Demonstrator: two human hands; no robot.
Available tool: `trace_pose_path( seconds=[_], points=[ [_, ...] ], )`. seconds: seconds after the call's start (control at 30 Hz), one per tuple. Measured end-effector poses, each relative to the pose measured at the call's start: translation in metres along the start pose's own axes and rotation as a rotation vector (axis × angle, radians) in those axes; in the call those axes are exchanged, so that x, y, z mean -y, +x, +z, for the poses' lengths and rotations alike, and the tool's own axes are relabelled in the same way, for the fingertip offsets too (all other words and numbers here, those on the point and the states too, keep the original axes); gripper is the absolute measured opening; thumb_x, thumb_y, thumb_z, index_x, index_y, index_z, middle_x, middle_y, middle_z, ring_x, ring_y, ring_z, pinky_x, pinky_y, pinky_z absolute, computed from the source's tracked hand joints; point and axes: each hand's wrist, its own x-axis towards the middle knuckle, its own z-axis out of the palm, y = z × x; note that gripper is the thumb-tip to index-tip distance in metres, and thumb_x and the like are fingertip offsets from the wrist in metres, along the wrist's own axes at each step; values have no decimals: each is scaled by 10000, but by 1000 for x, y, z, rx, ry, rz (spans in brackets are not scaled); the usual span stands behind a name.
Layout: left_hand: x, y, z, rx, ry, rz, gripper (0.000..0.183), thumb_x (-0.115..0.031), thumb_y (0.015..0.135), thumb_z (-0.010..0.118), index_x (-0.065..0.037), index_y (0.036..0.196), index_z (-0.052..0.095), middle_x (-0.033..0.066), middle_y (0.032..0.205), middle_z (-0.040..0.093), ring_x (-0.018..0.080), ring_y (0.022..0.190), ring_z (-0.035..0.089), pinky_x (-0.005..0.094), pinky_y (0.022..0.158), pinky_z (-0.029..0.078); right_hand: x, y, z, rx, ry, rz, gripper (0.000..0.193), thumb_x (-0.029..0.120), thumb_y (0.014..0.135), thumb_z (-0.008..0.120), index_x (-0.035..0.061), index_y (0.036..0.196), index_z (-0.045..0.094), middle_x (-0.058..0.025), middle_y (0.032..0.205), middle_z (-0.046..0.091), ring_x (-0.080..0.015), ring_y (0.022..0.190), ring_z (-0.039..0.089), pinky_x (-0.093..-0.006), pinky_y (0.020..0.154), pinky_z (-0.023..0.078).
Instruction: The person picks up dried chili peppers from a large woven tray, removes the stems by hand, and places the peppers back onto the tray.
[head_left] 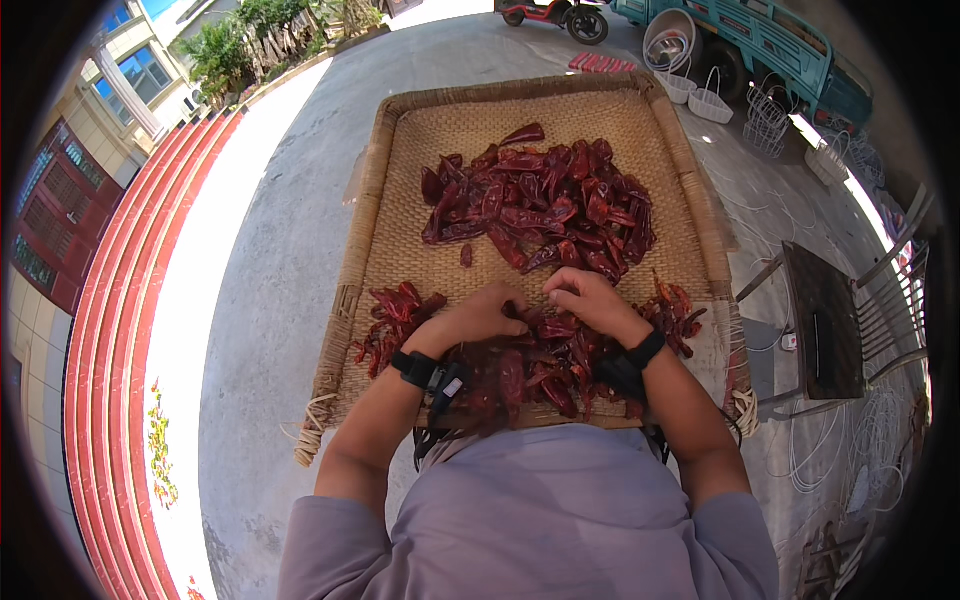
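Dried red chili peppers lie on a woven tray [410, 130] in front of me. The large far pile [540, 195] holds dark, whole-looking peppers. A nearer heap [560, 375] lies against my body, partly under my wrists. My left hand [485, 312] is curled at the heap's far edge, with dark red chili showing between thumb and fingers. Just right of it, my right hand [592, 300] has thumb and fingertips bent together; what they pinch is too small to tell. Smaller, brighter red chilies [395, 315] sit left of my left hand, and more [675, 315] right of my right wrist.
A dark-seated chair [825, 320] stands right of the tray, with white cord [800, 455] on the ground. White baskets [710, 103] and a teal cargo vehicle [750, 40] are at the far right. Red steps [130, 320] run along the left.
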Motion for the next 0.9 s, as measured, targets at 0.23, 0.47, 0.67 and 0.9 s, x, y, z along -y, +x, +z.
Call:
trace_pose_path(
  seconds=[0.23,0.47,0.67,0.9],
  points=[
    [7,9,-13,-466,-210,-191,289,-117,769,680,-5,1022,600,73,839,623,174,789,580,287,743,463,-2,3,1,8,-45,-14,167,124,888,528,12,1005,567,-25,880,586,-92,784,559,-239,692,473],
    [9,6,-13,-656,209,8,368,-141,802,649,7,1128,567,138,946,607,221,867,578,306,781,450,-10,4,0,1,-7,-13,162,114,886,529,7,1001,566,-29,879,587,-94,793,559,-242,701,478],
    [-17,0,-23,-332,-261,-335,358,-62,833,605,25,1175,547,67,976,615,131,869,565,256,780,454,-6,2,-3,2,-25,5,162,110,888,528,6,1007,562,-27,871,584,-94,780,556,-240,698,475],
    [-21,-1,-27,-675,75,-124,349,-141,784,665,-30,1109,601,117,932,636,200,841,604,313,753,474,-7,3,0,0,3,-1,155,114,891,525,9,999,561,-25,866,581,-94,775,554,-242,703,475]
  ],
)
